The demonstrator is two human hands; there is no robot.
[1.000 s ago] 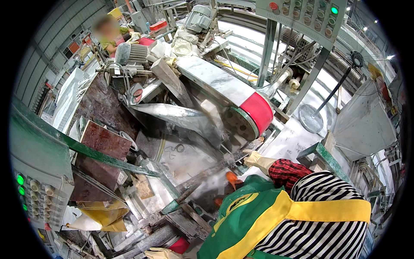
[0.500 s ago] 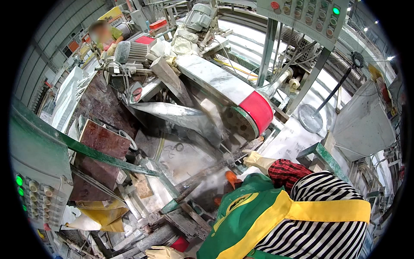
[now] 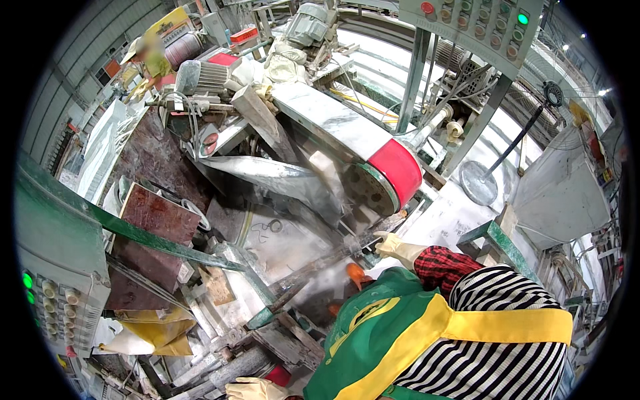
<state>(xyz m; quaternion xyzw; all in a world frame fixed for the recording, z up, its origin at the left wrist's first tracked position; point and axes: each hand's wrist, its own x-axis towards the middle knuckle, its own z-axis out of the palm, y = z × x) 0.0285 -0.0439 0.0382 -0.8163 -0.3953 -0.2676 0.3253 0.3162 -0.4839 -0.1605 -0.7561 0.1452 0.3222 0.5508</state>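
My right hand [image 3: 398, 249], in a cream glove under a red plaid cuff, is at the near side of a long machine housing [image 3: 333, 123] with a white marbled top and a red rounded end [image 3: 396, 172]. Its fingers are partly stretched, with a gap between them, beside a dirty metal bar [image 3: 327, 261]. I see nothing held in it. At the bottom edge my left hand [image 3: 255, 389], gloved alike, lies with fingers extended, next to a grey pipe [image 3: 233, 371] and a red piece [image 3: 278, 375]. Whether it touches them cannot be made out. A green and yellow apron [image 3: 380, 327] covers my front.
A green rail [image 3: 167, 243] crosses on the left, above a control panel [image 3: 63, 300] with green lights. Another panel [image 3: 467, 27] hangs at the top right. A brown slab [image 3: 157, 220] leans at the left. Farther back, a co-worker [image 3: 155, 60] stands among motors.
My left hand has shifted up slightly at the bottom edge. My right hand stays nearly in place. At the far left, the co-worker has changed posture, and a light cap now shows.
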